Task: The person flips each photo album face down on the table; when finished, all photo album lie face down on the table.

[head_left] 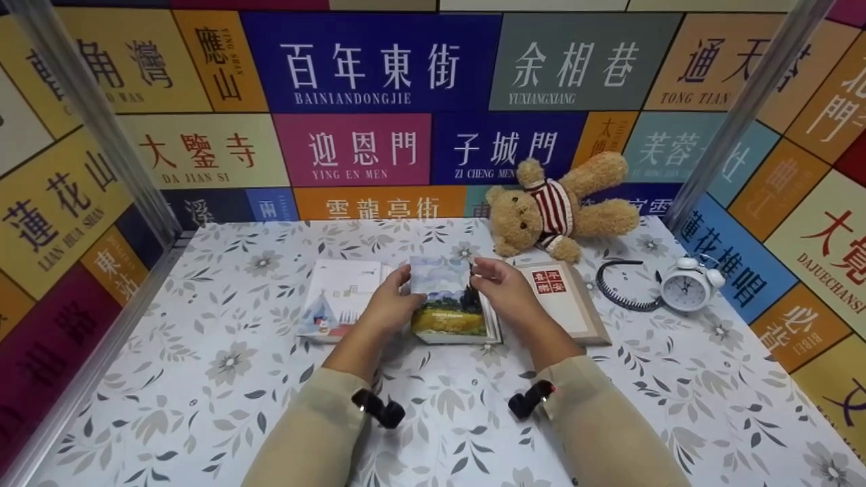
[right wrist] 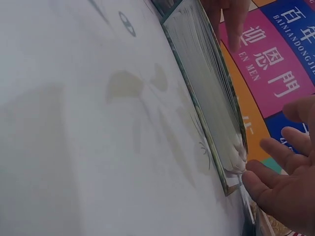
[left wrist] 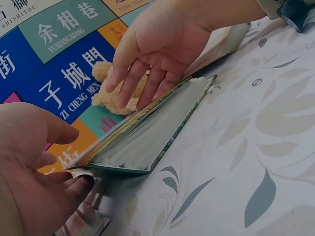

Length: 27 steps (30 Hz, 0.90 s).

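Note:
A book with a painted landscape cover (head_left: pixel 446 304) lies flat between my two hands, its page edges (left wrist: pixel 147 132) facing the left wrist camera. My left hand (head_left: pixel 392 301) is at its left side, the thumb over the cover's edge and the fingertips close by the spine. On the opposite side, my right hand (head_left: pixel 502 287) has its fingers extended, fingertips right at the page side in the right wrist view. To the left lies a pale book with a tent picture (head_left: pixel 331 314), partly behind my left hand. A beige book with red stamps (head_left: pixel 575 308) lies to the right, partly covered by my right forearm.
A teddy bear in a striped shirt (head_left: pixel 551 210) lies at the back of the table, against the lettered wall. At the right are a black headband (head_left: pixel 612 294) and a white alarm clock (head_left: pixel 687 284). The tablecloth (head_left: pixel 230 365) has a leaf pattern.

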Tool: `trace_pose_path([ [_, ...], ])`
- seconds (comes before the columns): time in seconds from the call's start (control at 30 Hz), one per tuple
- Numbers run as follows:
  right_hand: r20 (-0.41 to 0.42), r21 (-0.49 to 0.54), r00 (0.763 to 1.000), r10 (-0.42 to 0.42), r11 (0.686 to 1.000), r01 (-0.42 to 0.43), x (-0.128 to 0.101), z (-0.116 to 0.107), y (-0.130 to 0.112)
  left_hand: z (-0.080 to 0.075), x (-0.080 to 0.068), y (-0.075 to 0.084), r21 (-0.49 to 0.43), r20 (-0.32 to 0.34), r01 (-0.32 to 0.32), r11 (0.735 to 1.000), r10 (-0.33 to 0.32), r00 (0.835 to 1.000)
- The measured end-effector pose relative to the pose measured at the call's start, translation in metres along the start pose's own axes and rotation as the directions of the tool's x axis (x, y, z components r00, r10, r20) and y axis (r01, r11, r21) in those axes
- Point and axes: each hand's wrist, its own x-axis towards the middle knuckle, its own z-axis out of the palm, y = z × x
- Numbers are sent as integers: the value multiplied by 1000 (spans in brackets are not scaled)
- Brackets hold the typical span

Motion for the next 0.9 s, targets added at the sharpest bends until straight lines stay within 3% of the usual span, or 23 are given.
trace_pose_path([
  [0.17,64,-14,997,30,999,-29,-1,0,3,2,0,-3,62,19,-1,998,0,1000],
  [0.3,77,-77,997,23,997,-17,-3,2,3,3,0,-4,42,24,14,999,-15,1000],
  [0.63,122,-179,993,-3,983,25,-6,7,0,0,-2,0,32,-54,23,999,-21,998],
  [0.83,176,-199,984,23,980,12,-8,3,-5,1,-1,3,-36,-47,31,999,-32,998],
  [0.9,200,-191,979,27,981,12,-8,1,-7,1,-1,5,-101,-40,31,994,-36,999],
])
